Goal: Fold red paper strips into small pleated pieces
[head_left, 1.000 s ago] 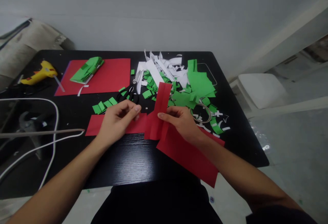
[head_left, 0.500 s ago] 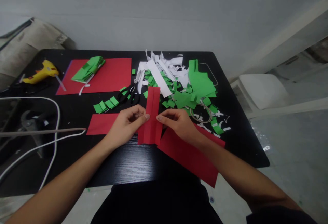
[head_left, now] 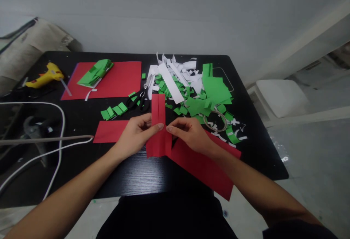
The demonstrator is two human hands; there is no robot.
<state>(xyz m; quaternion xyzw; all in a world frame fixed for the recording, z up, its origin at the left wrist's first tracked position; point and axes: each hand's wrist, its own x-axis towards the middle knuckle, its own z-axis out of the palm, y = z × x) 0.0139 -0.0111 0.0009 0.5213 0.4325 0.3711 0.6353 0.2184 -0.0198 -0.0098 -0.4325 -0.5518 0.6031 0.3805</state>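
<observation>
Both my hands hold a folded red paper strip (head_left: 158, 122) upright over the black table (head_left: 131, 173). My left hand (head_left: 136, 135) pinches its left side with thumb and forefinger. My right hand (head_left: 191, 133) pinches its right side, the fingertips almost meeting at the middle crease. Under my right hand lies a larger red sheet (head_left: 202, 166) that hangs over the table's front edge. A red strip (head_left: 109, 131) lies flat to the left of my left hand.
Black scissors (head_left: 138, 100), a heap of green and white paper scraps (head_left: 191, 89) and a tape ring (head_left: 216, 120) lie behind the hands. A red sheet (head_left: 120, 78) with green pieces and a yellow glue gun (head_left: 45, 75) sit at the far left. White cables (head_left: 49, 147) run at left.
The folded red strip has turned from leaning right to nearly straight up and shifted left. My left hand has come onto it; both hands now pinch it at the middle.
</observation>
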